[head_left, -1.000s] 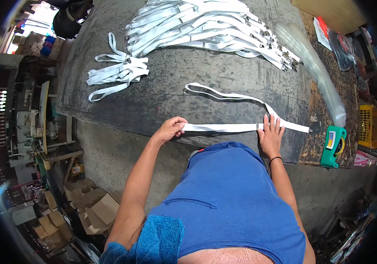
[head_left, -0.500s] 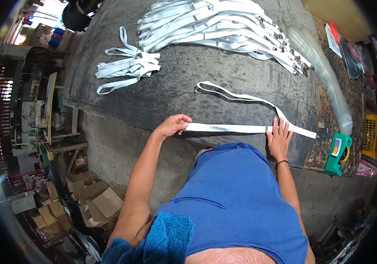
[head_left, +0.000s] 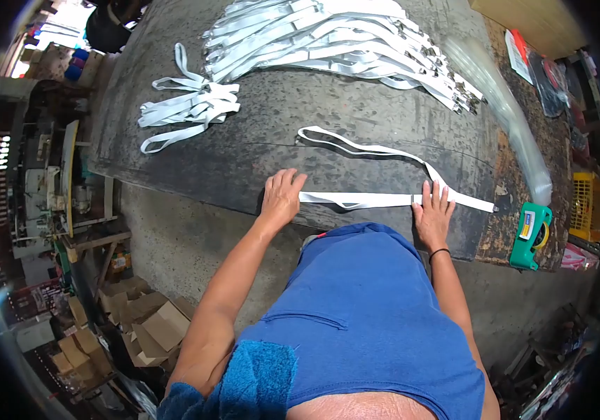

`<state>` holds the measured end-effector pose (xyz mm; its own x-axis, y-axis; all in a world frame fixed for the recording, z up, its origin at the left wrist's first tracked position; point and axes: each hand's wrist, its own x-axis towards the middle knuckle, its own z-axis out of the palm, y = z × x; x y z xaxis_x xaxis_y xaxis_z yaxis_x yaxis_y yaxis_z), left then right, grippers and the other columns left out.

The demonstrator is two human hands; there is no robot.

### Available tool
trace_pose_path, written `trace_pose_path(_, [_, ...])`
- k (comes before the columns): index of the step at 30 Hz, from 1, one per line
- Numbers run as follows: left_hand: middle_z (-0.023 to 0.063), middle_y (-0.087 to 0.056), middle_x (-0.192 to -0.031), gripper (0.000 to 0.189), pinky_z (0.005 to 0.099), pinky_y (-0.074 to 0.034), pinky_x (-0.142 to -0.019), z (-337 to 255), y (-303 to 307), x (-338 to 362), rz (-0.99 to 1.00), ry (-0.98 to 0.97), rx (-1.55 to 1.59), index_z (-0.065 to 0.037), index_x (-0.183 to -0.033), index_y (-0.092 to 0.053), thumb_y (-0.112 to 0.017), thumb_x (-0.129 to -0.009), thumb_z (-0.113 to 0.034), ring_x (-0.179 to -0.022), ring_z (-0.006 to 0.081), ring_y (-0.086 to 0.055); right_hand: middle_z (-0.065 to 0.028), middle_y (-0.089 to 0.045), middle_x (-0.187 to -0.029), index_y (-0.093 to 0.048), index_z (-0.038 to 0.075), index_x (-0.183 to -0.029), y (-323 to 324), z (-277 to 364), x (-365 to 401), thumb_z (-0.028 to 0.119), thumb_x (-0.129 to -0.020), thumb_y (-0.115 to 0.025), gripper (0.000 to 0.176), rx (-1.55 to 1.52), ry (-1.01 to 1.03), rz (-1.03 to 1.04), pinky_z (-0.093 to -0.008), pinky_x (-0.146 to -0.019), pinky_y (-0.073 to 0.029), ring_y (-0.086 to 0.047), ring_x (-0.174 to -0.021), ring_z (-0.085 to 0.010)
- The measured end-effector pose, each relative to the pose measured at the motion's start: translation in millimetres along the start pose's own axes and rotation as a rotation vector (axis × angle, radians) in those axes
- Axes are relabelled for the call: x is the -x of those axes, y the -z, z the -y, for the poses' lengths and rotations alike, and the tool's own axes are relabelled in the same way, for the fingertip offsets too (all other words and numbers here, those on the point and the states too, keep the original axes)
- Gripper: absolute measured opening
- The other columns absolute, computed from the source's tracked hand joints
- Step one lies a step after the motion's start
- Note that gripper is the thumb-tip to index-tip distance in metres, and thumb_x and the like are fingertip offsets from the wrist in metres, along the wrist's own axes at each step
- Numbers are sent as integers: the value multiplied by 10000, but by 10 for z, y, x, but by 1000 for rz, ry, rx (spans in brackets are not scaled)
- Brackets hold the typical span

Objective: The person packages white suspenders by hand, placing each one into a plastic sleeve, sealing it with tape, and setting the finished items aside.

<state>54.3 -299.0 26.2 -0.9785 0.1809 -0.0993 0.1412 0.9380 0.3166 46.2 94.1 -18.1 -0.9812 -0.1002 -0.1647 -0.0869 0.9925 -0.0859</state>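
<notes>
A white lanyard [head_left: 377, 201] lies along the near edge of the table, its doubled lower run slightly parted near the left end. A thin loop of it curves away behind, and a small metal clip [head_left: 495, 208] ends it at the right. My left hand [head_left: 282, 197] rests palm down at the lanyard's left end, fingers stretched out; its thumb side is hard to see. Flat across the lanyard near the dark band, my right hand [head_left: 433, 215] has its fingers spread and presses on the strap.
Many white lanyards [head_left: 328, 42] are laid out at the back, with a smaller folded bundle [head_left: 191, 108] to their left. Clear plastic sleeving [head_left: 506, 105] runs down the right side towards a green tape dispenser [head_left: 529, 236]. Cardboard boxes [head_left: 160, 325] stand on the floor at left.
My left hand has turned from pinching the lanyard's left end to lying palm down there with fingers extended. The lower run has loosened and parted slightly. My right hand stays on the strap.
</notes>
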Motion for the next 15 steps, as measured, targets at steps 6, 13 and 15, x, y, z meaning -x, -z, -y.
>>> trace_pose_path(6, [172, -551, -1218, 427, 485, -415, -976, -906, -222, -96, -207, -426, 179, -72, -1246, -578, -654, -826, -53, -1184, 355, -522, -125, -257, -1601, -304, 172, -1541, 5, -12, 14, 432, -985, -485, 640, -6, 28, -36, -636, -1147, -151, -184, -1476, -397])
trace_pose_path(13, [95, -555, -837, 184, 414, -435, -704, -680, -636, -222, -134, -295, 99, -83, -934, -558, -671, -880, -218, -753, 288, -581, -120, -234, -1610, -301, 170, -1542, 32, 1, 12, 425, -986, -488, 640, -19, 18, -16, -634, -1153, -131, -161, -1483, -398])
trace_pose_path(15, [91, -540, -843, 205, 400, -425, -668, -606, -585, -279, -168, -215, 68, -95, -911, -543, -675, -876, -249, -787, 286, -577, -118, -233, -1610, -300, 168, -1543, 10, 0, 6, 421, -985, -492, 642, -20, 19, -14, -635, -1154, -128, -160, -1483, -397])
